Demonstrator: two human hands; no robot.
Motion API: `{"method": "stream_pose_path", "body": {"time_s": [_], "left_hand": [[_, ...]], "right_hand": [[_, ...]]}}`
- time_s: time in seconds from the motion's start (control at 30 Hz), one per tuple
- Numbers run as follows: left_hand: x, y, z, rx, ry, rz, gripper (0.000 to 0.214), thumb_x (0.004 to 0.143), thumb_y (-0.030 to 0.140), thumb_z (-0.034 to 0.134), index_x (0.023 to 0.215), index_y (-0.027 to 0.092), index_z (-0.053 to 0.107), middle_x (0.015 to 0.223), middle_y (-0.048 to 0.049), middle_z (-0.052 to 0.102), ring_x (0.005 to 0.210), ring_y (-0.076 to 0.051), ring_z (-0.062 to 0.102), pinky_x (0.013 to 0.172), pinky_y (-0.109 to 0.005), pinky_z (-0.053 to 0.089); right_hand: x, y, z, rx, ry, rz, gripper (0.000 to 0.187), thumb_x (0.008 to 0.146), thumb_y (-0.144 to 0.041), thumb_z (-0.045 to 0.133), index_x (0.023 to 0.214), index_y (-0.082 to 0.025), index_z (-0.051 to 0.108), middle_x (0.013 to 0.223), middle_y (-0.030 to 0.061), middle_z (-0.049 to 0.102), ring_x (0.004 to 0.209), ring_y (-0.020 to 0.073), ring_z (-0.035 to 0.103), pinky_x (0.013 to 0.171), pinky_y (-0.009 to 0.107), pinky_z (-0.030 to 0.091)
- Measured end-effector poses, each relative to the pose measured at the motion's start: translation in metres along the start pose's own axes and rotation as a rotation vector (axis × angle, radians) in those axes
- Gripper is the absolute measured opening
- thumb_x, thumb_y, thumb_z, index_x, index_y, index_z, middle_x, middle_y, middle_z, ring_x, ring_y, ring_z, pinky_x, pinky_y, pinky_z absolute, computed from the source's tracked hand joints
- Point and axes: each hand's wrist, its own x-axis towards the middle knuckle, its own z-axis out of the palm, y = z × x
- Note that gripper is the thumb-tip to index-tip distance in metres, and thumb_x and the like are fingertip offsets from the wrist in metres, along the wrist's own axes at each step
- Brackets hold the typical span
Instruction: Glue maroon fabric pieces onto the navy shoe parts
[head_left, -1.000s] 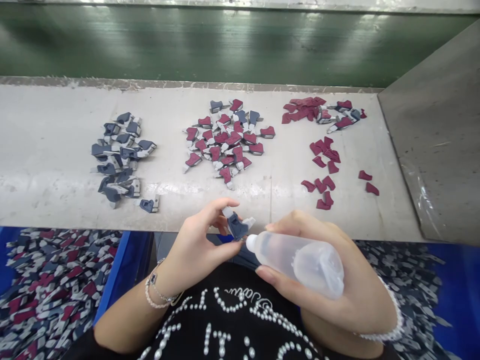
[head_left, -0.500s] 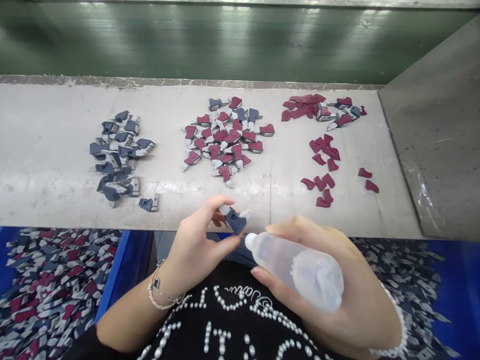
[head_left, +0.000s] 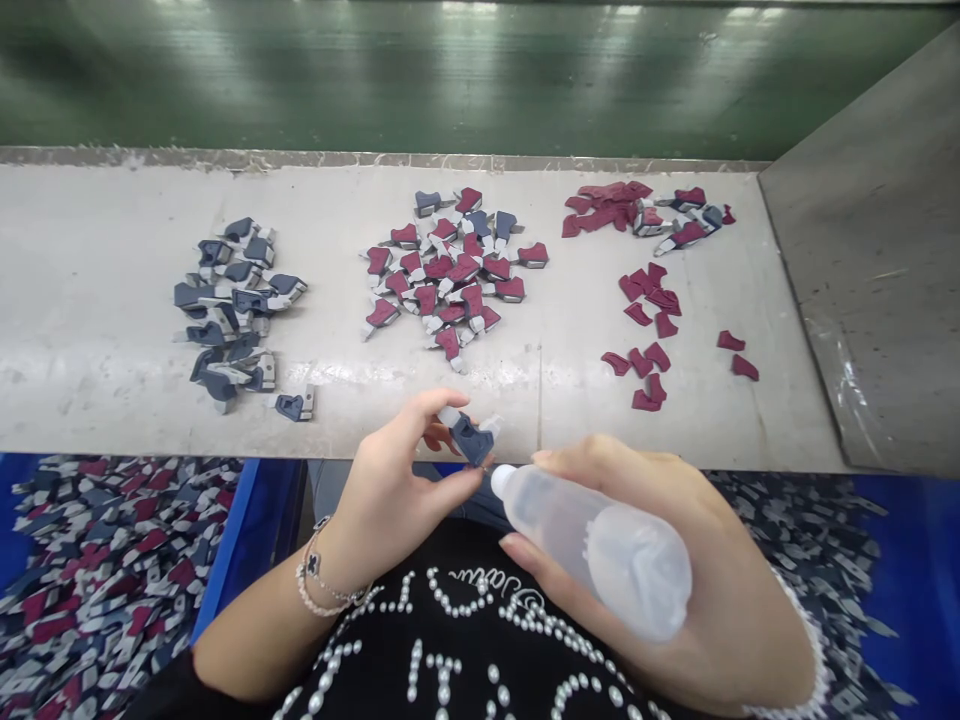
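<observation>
Bottle [head_left: 596, 560] fills your right grip [head_left: 709, 570], nozzle [head_left: 502, 481] at five o'clock from the blue-grey piece [head_left: 470, 438] your left grip [head_left: 397, 490] pinches. Dispensing seems in hand; aim steadily next.

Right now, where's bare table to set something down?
Free: the table left of the blue pile, and between that and the maroon-topped pile. Crowded: both piles, loose maroon pieces, the front edge by the left hand.

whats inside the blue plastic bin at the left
A jumbled heap of small grey, dark-blue and maroon parts shows inside the blue plastic bin. The heap covers the bin's floor and whatever lies deeper, so those cannot be seen.
</observation>
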Motion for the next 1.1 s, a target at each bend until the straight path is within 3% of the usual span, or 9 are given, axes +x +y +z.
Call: {"method": "stream_pose_path", "body": {"time_s": [0.17,0.33,0.63,0.73,0.83,0.93,1.0,1.1], "left_hand": [[0.000,-0.001,0.000,-0.063,-0.040,-0.045,0.051,0.078,0.019,0.080,0.121,0.025,0.055,0.094,-0.0002,0.072,0.075,-0.012,0.065,0.071,-0.022,0.058],[0.001,-0.002,-0.002,-0.191,-0.087,-0.118,0.051,0.078,0.023,0.080,0.123,0.026,0.054,0.097,-0.0016,0.070,0.075,-0.014,0.064,0.073,-0.029,0.057],[-0.001,-0.002,0.000,-0.190,-0.040,-0.125,0.050,0.076,0.022,0.082,0.118,0.026,0.057,0.097,-0.0013,0.070,0.082,-0.016,0.066,0.075,-0.030,0.057],[0.000,-0.003,-0.001,-0.179,0.002,-0.140,0.047,0.073,0.024,0.085,0.111,0.025,0.057,0.093,-0.0004,0.068,0.079,-0.016,0.066,0.073,-0.029,0.057],[0.003,-0.006,-0.004,-0.209,0.021,-0.146,0.039,0.072,0.025,0.086,0.097,0.024,0.056,0.089,0.0014,0.064,0.073,-0.013,0.066,0.064,-0.023,0.057],[0.006,-0.010,-0.006,-0.234,0.023,-0.177,0.036,0.071,0.026,0.087,0.089,0.022,0.057,0.086,0.0022,0.061,0.067,-0.010,0.064,0.058,-0.020,0.057],[0.007,-0.013,-0.006,-0.259,0.020,-0.220,0.038,0.068,0.029,0.089,0.088,0.022,0.058,0.084,0.0023,0.061,0.064,-0.011,0.064,0.057,-0.021,0.058],[0.007,-0.019,-0.005,-0.321,0.014,-0.266,0.036,0.071,0.030,0.088,0.090,0.022,0.059,0.080,0.0019,0.065,0.066,-0.014,0.068,0.061,-0.025,0.062]], "right_hand": [[-0.001,0.000,-0.003,0.024,0.101,0.021,0.016,0.093,-0.030,0.068,0.100,-0.025,0.055,0.069,-0.0037,0.064,0.050,0.0135,0.061,0.042,0.029,0.045],[0.000,0.000,-0.006,0.055,0.102,0.026,0.018,0.091,-0.029,0.070,0.095,-0.027,0.053,0.073,-0.0027,0.067,0.053,0.0155,0.065,0.044,0.029,0.050],[-0.003,-0.004,-0.002,0.055,0.004,0.025,0.023,0.086,-0.031,0.074,0.094,-0.027,0.054,0.074,-0.0021,0.068,0.055,0.0159,0.065,0.044,0.029,0.049],[-0.004,-0.001,-0.007,0.111,0.097,0.050,0.028,0.084,-0.032,0.077,0.102,-0.030,0.057,0.083,-0.0017,0.070,0.062,0.0174,0.068,0.051,0.028,0.054],[-0.003,0.012,-0.018,0.186,0.230,0.085,0.038,0.081,-0.029,0.081,0.112,-0.034,0.061,0.099,-0.0010,0.069,0.077,0.0192,0.069,0.070,0.031,0.059],[0.005,0.035,-0.022,0.369,0.154,0.076,0.050,0.080,-0.024,0.082,0.122,-0.034,0.059,0.109,0.0012,0.067,0.084,0.0206,0.068,0.075,0.035,0.059],[0.013,0.053,-0.017,0.493,0.088,0.077,0.046,0.084,-0.027,0.078,0.123,-0.032,0.055,0.108,0.0021,0.068,0.087,0.0210,0.068,0.078,0.036,0.058],[0.031,0.077,-0.001,0.473,0.141,0.124,0.038,0.092,-0.031,0.069,0.123,-0.030,0.047,0.110,0.0030,0.070,0.106,0.0227,0.066,0.094,0.042,0.052]]}}
